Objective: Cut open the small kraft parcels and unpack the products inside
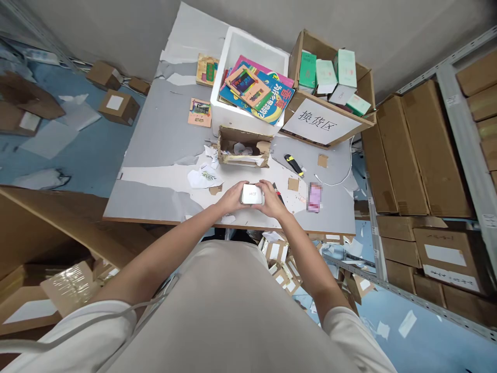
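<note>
Between my two hands, over the table's front part, is a small white box (252,194) with dark lettering on its top. My left hand (234,198) grips its left side, and my right hand (268,199) has hold of the right side. Just beyond them stands an open cardboard box (245,147) with torn paper inside. A black and red pen-like item (278,192) lies partly hidden by my right hand. Farther right is a yellow and black utility knife (294,165). Crumpled white paper (204,176) lies to the left.
At the back, a white foam box (225,116) holds books, beside a carton (368,115) of green and white boxes. A white cable (337,183), a pink phone-shaped item (314,197) and cardboard scraps lie on the right. Shelving (462,124) with cartons stands right; boxes litter the floor.
</note>
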Action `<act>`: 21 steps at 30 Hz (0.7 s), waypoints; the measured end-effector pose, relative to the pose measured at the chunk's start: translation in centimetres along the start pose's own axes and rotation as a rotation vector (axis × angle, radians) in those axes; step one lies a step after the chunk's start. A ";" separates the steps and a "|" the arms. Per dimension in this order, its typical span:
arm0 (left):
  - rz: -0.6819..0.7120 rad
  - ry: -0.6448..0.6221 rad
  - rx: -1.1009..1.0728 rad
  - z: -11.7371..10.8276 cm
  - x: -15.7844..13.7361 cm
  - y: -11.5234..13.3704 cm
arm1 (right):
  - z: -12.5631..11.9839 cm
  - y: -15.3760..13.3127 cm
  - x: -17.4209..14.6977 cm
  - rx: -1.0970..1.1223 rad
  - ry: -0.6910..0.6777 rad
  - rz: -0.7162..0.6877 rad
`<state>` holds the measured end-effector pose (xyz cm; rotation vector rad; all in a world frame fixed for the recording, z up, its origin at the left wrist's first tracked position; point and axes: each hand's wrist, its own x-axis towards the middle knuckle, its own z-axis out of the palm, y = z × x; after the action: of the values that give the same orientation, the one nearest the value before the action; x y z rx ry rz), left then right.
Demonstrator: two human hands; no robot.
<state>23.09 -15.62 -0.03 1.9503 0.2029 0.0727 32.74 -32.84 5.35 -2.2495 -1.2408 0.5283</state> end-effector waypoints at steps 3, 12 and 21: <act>-0.024 0.027 -0.098 0.1 0.1 0.1 | -0.7 -0.9 1.4 -0.063 -0.035 0.072; -0.072 0.058 -0.257 -0.4 1.5 0.1 | -1.0 -1.9 -2.1 -0.235 -0.003 -0.201; 0.005 -0.030 -0.131 -3.1 -0.9 0.8 | 3.5 0.1 -4.2 -0.123 0.199 -0.042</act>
<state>21.84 -13.23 1.91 1.8205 0.1699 0.0584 28.69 -35.62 2.86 -2.3065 -1.2439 0.2108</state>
